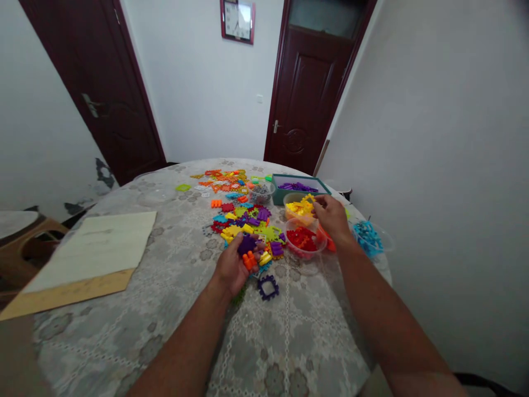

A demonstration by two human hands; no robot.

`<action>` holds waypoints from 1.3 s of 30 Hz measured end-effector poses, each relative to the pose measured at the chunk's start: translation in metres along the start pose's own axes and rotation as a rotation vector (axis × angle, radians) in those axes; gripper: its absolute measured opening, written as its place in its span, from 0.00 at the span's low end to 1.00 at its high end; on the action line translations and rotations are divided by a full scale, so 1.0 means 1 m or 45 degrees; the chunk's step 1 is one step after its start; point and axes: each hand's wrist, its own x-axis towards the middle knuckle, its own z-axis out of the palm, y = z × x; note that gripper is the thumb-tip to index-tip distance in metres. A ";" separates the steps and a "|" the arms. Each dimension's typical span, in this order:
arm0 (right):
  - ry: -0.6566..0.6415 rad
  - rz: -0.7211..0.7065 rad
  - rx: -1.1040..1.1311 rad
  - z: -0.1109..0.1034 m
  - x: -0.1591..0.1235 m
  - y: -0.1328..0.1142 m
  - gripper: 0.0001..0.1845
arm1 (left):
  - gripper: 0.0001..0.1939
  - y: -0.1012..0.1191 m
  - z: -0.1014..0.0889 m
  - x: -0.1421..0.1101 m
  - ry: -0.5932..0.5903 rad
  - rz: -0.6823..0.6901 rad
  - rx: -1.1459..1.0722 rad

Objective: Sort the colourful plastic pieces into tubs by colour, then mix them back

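My left hand (232, 266) is palm up with its fingers curled around several plastic building pieces, among them a dark purple toothed piece (247, 244) and an orange ribbed connector (249, 261). Over a clear bowl of yellow pieces (298, 208), my right hand (332, 216) pinches a yellow toothed piece (309, 198). In front of that bowl is a clear bowl of red pieces (303, 240). Mixed-colour pieces (268, 234) lie heaped just beyond my left hand. Nearer to me, a dark purple square frame piece (268, 288) lies flat on the patterned tablecloth (173, 325).
At the right edge stands a clear bowl of blue pieces (367, 238). Behind the bowls are a green box (281, 194) with purple pieces and a tub of grey pieces (260, 191). Orange flat pieces (221, 181) spread at the back. A large paper sheet (95, 248) covers the left side.
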 end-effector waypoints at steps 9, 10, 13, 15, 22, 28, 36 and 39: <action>-0.292 -0.264 -0.071 0.026 -0.047 -0.048 0.17 | 0.22 -0.001 -0.002 0.000 -0.061 -0.097 0.018; -0.418 -0.300 -0.007 0.030 -0.063 -0.057 0.16 | 0.22 -0.001 -0.001 -0.002 -0.067 -0.099 0.039; -0.660 -0.370 0.143 0.044 -0.104 -0.078 0.14 | 0.20 -0.005 0.002 -0.005 -0.085 -0.082 0.115; -0.683 -0.415 0.177 0.050 -0.120 -0.083 0.13 | 0.19 -0.007 0.002 -0.006 -0.114 -0.086 0.184; -0.561 -0.262 0.303 0.034 -0.119 -0.076 0.11 | 0.17 -0.005 0.001 -0.006 -0.121 -0.113 0.221; -0.536 -0.182 0.255 0.012 -0.101 -0.057 0.10 | 0.25 -0.001 0.000 -0.006 -0.186 0.030 0.138; -0.250 0.165 0.343 0.006 0.015 -0.036 0.12 | 0.34 -0.008 0.001 -0.001 -0.056 0.125 0.168; -0.038 0.196 0.398 0.010 0.059 -0.031 0.19 | 0.36 -0.007 0.002 -0.003 -0.077 0.112 0.136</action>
